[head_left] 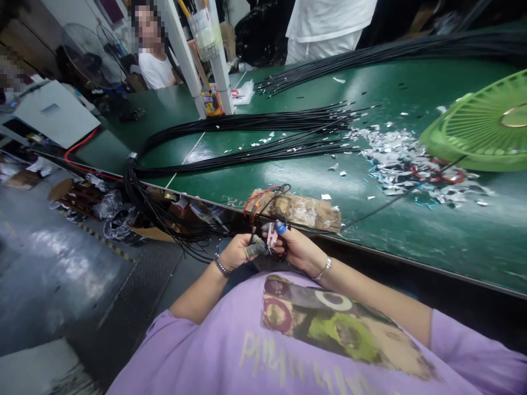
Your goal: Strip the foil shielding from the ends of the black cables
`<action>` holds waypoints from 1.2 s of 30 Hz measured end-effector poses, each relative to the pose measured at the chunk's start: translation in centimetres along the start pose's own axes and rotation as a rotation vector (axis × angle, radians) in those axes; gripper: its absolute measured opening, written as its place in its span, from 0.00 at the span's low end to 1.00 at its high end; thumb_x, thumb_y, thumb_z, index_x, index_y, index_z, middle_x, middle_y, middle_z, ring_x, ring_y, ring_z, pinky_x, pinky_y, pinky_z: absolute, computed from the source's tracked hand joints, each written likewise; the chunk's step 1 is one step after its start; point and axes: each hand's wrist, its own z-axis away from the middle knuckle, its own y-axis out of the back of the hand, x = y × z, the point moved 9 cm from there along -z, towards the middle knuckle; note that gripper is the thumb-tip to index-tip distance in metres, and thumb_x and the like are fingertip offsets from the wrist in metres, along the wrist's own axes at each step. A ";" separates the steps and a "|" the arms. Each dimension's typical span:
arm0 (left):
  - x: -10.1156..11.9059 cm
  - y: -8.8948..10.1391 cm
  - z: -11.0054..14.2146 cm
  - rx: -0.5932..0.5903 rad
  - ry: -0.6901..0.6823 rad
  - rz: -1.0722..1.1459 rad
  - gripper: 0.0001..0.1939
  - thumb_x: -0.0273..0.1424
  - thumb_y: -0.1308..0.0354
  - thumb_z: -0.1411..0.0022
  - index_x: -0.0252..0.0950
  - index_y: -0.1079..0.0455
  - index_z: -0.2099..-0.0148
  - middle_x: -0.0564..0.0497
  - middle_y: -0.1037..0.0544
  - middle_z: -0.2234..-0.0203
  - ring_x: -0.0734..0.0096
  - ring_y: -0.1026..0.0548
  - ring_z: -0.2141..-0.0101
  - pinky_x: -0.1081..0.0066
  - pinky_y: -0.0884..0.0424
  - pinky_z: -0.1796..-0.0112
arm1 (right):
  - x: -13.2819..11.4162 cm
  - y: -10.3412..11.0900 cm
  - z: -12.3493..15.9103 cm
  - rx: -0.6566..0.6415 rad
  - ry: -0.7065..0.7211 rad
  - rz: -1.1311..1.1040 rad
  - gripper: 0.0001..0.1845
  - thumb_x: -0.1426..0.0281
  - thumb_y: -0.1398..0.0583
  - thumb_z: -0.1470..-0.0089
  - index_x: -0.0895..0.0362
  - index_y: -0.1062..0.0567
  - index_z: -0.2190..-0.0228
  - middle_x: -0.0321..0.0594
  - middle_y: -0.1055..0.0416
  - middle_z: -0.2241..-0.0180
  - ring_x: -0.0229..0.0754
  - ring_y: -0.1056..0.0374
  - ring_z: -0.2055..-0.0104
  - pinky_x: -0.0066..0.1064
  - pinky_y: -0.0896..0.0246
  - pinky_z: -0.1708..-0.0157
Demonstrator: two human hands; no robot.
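Note:
My left hand [239,250], with grey wrapping on its fingers, is closed on a thin black cable, whose end points towards my right hand. My right hand [303,249], a blue cover on one fingertip, is closed around a small pinkish tool [272,236]; its exact kind is hard to make out. Both hands meet in front of my body, just off the table edge. Fine wire ends show between them. Right beyond the fingers lies a worn wooden block [317,213] with red and black wires attached. A bundle of black cables [230,122] curves over the table behind it.
Silvery foil scraps [391,159] are heaped on the green table [411,236] beside a green fan [481,123]. More black cables [349,61] lie at the back. A white post [220,60] rises from the table. Two people are across it. Cable ends hang over the left edge.

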 end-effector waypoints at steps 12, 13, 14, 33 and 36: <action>-0.2 0.0 -0.1 -0.010 -0.013 0.022 0.30 0.52 0.29 0.64 0.32 0.38 0.79 0.60 0.39 0.90 0.86 0.46 0.87 0.78 0.54 0.84 | 0.6 0.4 0.1 -0.003 -0.019 -0.047 0.27 0.45 0.33 0.65 0.56 0.27 0.79 0.34 0.38 0.83 0.31 0.54 0.81 0.25 0.66 0.85; -0.2 0.0 -0.1 -0.015 -0.011 0.024 0.30 0.52 0.29 0.63 0.32 0.38 0.79 0.60 0.39 0.91 0.86 0.46 0.88 0.78 0.54 0.84 | 0.6 0.5 0.1 -0.005 -0.022 -0.053 0.27 0.44 0.33 0.64 0.56 0.27 0.78 0.34 0.37 0.82 0.31 0.54 0.81 0.25 0.66 0.85; -0.3 0.0 0.0 -0.022 -0.008 0.027 0.29 0.52 0.29 0.63 0.32 0.37 0.79 0.60 0.39 0.91 0.86 0.46 0.88 0.78 0.54 0.84 | 0.6 0.7 0.1 -0.007 -0.021 -0.057 0.27 0.44 0.33 0.64 0.56 0.28 0.78 0.35 0.36 0.82 0.31 0.54 0.81 0.24 0.66 0.85; -4.2 3.8 0.9 0.092 -0.018 0.792 0.18 0.36 0.46 0.38 0.34 0.36 0.79 0.63 0.57 0.92 0.82 0.63 0.91 0.75 0.59 0.86 | 1.7 1.7 0.5 -0.097 -0.079 -0.056 0.26 0.47 0.33 0.59 0.58 0.27 0.74 0.32 0.41 0.82 0.30 0.54 0.81 0.22 0.63 0.86; -4.2 3.9 0.8 0.086 -0.022 0.823 0.19 0.33 0.48 0.36 0.34 0.35 0.79 0.63 0.58 0.92 0.83 0.63 0.91 0.74 0.60 0.86 | 1.9 1.8 0.5 -0.083 -0.083 -0.049 0.24 0.49 0.32 0.59 0.58 0.26 0.75 0.33 0.39 0.81 0.30 0.53 0.81 0.22 0.63 0.86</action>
